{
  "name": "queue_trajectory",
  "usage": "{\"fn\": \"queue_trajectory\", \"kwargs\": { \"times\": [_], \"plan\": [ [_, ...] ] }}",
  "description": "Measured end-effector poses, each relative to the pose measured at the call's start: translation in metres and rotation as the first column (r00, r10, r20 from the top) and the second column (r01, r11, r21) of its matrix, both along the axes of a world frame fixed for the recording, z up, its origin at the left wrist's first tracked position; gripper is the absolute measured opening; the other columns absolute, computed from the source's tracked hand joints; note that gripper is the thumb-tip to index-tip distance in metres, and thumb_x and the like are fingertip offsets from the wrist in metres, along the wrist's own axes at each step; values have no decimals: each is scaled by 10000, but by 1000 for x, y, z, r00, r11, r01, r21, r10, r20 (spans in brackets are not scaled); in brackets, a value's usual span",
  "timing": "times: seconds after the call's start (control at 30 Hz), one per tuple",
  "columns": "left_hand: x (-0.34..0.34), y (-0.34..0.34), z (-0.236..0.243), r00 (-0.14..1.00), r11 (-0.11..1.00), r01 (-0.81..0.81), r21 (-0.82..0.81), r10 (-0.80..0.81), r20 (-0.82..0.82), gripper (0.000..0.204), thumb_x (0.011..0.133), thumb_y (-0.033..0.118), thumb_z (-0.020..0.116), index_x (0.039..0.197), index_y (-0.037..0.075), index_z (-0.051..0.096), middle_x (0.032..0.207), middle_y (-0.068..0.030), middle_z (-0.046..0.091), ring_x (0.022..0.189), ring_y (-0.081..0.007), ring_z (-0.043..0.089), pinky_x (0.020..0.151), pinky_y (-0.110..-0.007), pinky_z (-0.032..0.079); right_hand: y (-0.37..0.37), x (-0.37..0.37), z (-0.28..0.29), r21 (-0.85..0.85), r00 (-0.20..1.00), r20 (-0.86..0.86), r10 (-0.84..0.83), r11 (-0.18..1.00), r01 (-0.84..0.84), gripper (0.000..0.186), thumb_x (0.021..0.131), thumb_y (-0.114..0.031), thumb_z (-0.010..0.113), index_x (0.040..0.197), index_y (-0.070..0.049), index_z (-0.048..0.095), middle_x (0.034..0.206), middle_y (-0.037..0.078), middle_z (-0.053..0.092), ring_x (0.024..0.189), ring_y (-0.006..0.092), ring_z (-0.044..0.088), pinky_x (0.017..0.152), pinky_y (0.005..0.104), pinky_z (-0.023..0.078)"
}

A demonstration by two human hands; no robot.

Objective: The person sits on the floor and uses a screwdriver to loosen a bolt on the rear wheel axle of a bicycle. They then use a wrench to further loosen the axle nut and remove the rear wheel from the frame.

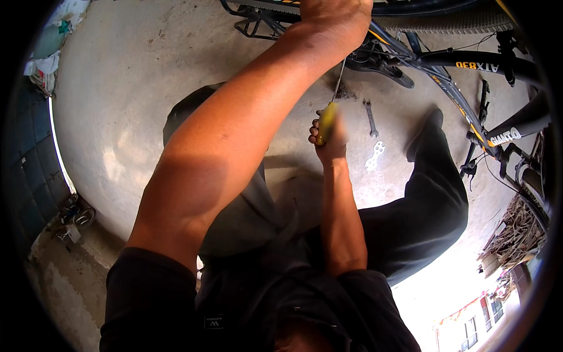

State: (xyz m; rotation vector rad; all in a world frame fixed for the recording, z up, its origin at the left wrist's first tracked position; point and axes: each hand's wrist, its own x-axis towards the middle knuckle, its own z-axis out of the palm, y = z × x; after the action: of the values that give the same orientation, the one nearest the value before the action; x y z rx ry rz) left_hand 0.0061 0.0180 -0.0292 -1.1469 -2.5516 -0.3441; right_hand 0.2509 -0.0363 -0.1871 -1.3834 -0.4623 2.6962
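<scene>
Yellow-handled screwdriver (326, 122) clenched in right hand (329, 138), shaft angled up toward the black bicycle frame (469, 61). Left hand (335, 14) sits on the frame's top; grip can't tell. Wrench (370, 117) and flat multi-wrench (375, 155) lie on concrete just below the frame.

We see harsh daylight blown out at four o'clock, hard arm shadows, dark curved fisheye rim.

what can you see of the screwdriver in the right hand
The screwdriver has a yellow handle, plastic by its look, and a thin grey metal shaft. The right hand has its fingers wrapped around the handle. The shaft slants up and slightly right toward the black bicycle frame; its tip is hidden behind the left forearm.
</scene>
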Motion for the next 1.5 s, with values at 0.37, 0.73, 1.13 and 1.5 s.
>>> {"fn": "queue_trajectory", "kwargs": {
  "times": [0.37,0.73,1.13,1.5],
  "plan": [
    [0,-1,2,1000,1000,6,1,-6,6,248,903,139,550,839,122,789,901,-92,746,963,-257,697,960,-453,452,-3,-8,-2,241,976,207,69,963,-119,546,1026,-585,546,1025,-43,614,681,27,549,487,129,485,425,281,370],
    [-1,-1,1,1000,1000,-4,-24,4,21,256,903,143,544,836,115,790,908,-95,749,965,-252,700,953,-446,452,-18,-14,-11,843,920,365,-144,472,-260,493,1018,-492,637,891,-16,626,589,5,502,455,93,457,407,271,366],
    [0,-1,2,1000,1000,-1,-9,1,25,244,895,138,553,832,117,788,911,-94,748,965,-254,698,950,-444,450,-19,-14,0,736,906,369,-210,661,-147,365,938,-309,782,941,-7,578,679,33,582,501,105,529,427,268,424],
    [1,-3,3,1000,1000,18,-4,-18,5,214,880,120,578,819,110,782,888,-100,744,945,-255,700,938,-440,457,-13,-8,-1,528,965,226,-131,849,-8,319,944,-284,775,981,-17,604,757,41,608,552,126,571,448,268,451]
  ]
}}
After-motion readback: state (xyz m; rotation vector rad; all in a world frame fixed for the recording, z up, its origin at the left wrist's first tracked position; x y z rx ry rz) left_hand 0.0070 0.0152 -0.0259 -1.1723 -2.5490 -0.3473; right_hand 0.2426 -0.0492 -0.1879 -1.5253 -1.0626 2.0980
